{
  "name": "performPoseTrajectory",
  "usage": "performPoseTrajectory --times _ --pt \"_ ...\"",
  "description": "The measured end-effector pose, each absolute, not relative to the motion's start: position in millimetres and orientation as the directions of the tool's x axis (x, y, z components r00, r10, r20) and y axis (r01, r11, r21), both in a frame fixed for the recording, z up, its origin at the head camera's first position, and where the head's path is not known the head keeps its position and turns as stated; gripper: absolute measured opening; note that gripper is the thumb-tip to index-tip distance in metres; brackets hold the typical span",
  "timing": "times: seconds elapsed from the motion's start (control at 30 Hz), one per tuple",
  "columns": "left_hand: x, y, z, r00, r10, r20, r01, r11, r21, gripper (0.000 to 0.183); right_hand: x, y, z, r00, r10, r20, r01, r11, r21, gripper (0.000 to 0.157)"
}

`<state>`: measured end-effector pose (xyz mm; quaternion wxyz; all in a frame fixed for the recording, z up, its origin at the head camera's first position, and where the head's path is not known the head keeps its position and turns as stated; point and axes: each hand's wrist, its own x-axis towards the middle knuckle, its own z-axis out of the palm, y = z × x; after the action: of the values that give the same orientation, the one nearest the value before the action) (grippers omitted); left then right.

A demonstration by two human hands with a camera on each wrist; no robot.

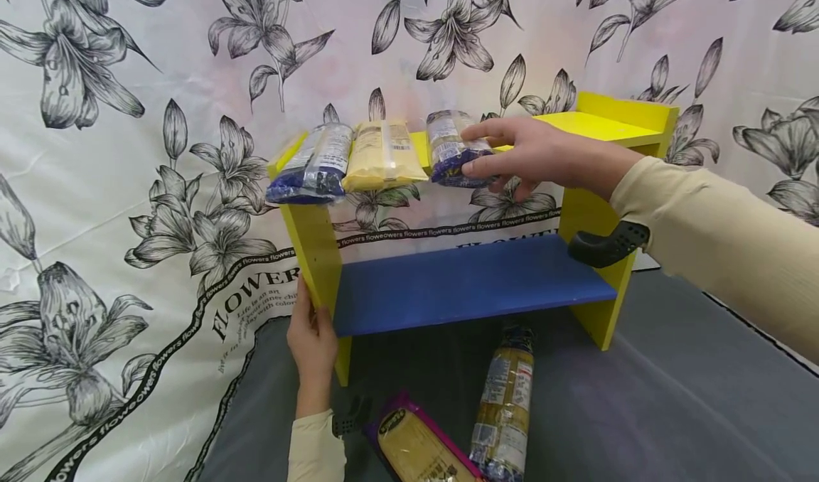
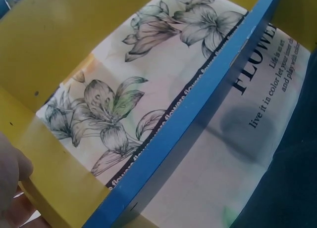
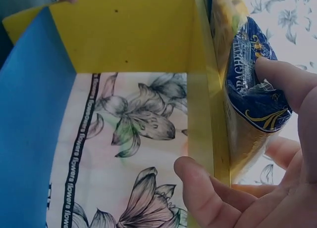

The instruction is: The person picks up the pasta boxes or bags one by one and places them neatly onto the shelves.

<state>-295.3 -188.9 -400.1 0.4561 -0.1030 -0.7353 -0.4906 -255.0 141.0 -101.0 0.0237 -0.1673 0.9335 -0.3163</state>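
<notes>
A yellow shelf unit (image 1: 311,247) with a blue board (image 1: 448,283) stands on the grey surface. My left hand (image 1: 312,340) grips its left side panel by the edge; fingers of that hand show at the panel edge in the left wrist view. Near the middle of the shelf's top lies a blue-ended spaghetti packet (image 1: 451,148). My right hand (image 1: 537,151) touches this packet from the right with extended, spread fingers. In the right wrist view, one finger rests on the spaghetti packet's (image 3: 245,74) blue wrapper, and another fingertip is by the shelf's edge.
Left of the spaghetti packet, a yellow packet (image 1: 386,156) and another blue-ended packet (image 1: 316,162) lie on the top. Below, on the grey surface, are a long pasta packet (image 1: 505,404) and a purple-edged pasta packet (image 1: 419,446). A flowered cloth (image 1: 160,62) hangs behind.
</notes>
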Motion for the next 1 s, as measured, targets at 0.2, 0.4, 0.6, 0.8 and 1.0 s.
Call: performPoseTrajectory --times 0.2,0.4,0.6,0.8,1.0 --pt "-294.1 -187.9 -402.9 -0.578 -0.293 0.762 0.592 0.492 0.638 0.061 -264.4 144.3 -100.5 -0.943 -0.329 0.043 -0.287 0.742 -0.605 0.077" --pt "-294.6 -187.5 -400.4 -0.569 -0.286 0.771 0.618 0.47 0.63 0.06 -267.9 147.9 -99.2 -0.941 -0.338 0.032 -0.288 0.743 -0.604 0.078" --pt "-294.9 -186.5 -397.9 -0.574 -0.284 0.768 0.621 0.46 0.635 0.062 -269.2 152.0 -100.0 -0.938 -0.344 0.034 -0.291 0.733 -0.614 0.077" --pt "-295.6 -187.1 -398.1 -0.577 -0.284 0.766 0.612 0.47 0.636 0.062 -269.2 151.7 -102.0 -0.937 -0.346 0.048 -0.302 0.734 -0.609 0.078" --pt "-294.7 -188.1 -399.1 -0.575 -0.295 0.763 0.608 0.47 0.64 0.06 -269.4 148.5 -105.3 -0.934 -0.35 0.065 -0.314 0.724 -0.614 0.078"
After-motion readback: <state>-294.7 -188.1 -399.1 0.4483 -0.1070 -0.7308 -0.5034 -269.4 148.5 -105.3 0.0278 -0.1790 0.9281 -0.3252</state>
